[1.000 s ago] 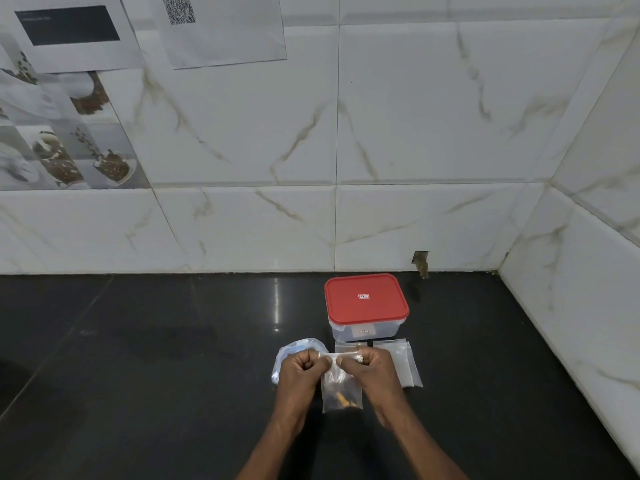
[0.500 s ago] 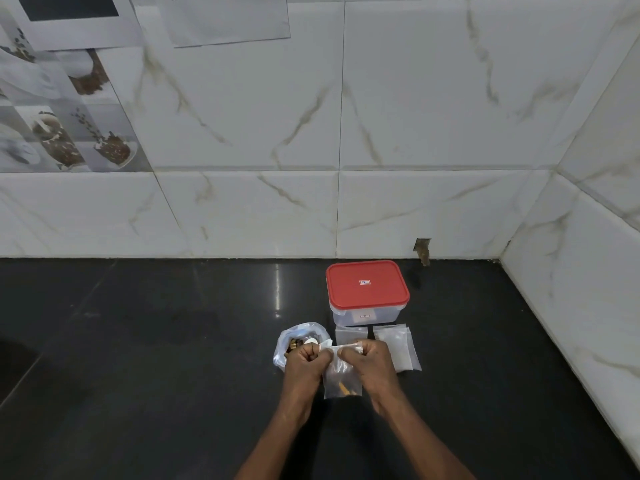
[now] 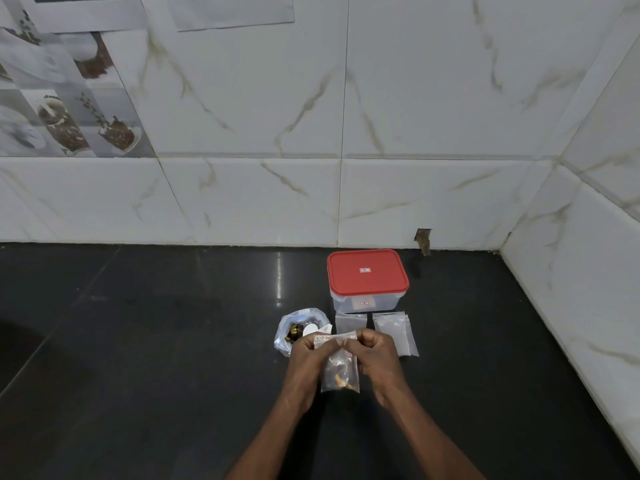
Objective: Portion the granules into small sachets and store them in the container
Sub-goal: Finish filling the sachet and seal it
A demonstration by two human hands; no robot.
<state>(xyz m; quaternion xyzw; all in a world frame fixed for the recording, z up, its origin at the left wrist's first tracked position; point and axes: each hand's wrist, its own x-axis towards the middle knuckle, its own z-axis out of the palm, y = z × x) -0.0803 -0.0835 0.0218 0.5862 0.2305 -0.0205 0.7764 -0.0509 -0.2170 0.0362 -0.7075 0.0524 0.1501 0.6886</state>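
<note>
Two bare forearms are reaching in from the bottom edge over the glossy black desk (image 3: pixel 138 341). The left hand (image 3: pixel 306 362) and the right hand (image 3: pixel 377 358) are meeting close together, each pinching one end of the top strip of a small clear sachet (image 3: pixel 341 372) with curled fingers and thumb. The sachet is hanging upright between them, just above the desk, and a few brown and orange granules (image 3: pixel 341 380) are sitting at its bottom.

Just beyond the left hand, an open clear plastic bag (image 3: pixel 287 337) is resting on the desk with its mouth gaping upward, showing dark and tan granules inside, and a round white object (image 3: pixel 310 330) is lying in the opening; what it is cannot be told. Just beyond the right hand, two empty sachets are lying flat side by side, one (image 3: pixel 350 323) partly hidden behind the fingers and the other (image 3: pixel 396 332) further right.

Behind these, a clear rectangular container (image 3: pixel 363 303) is standing with its red lid (image 3: pixel 367 277) closed, near the back wall. White marble-pattern tiles (image 3: pixel 433 116) are covering the wall, with a small chipped gap (image 3: pixel 423 239) at the base and paper sheets (image 3: pixel 228 8) hanging at the upper left.
</note>
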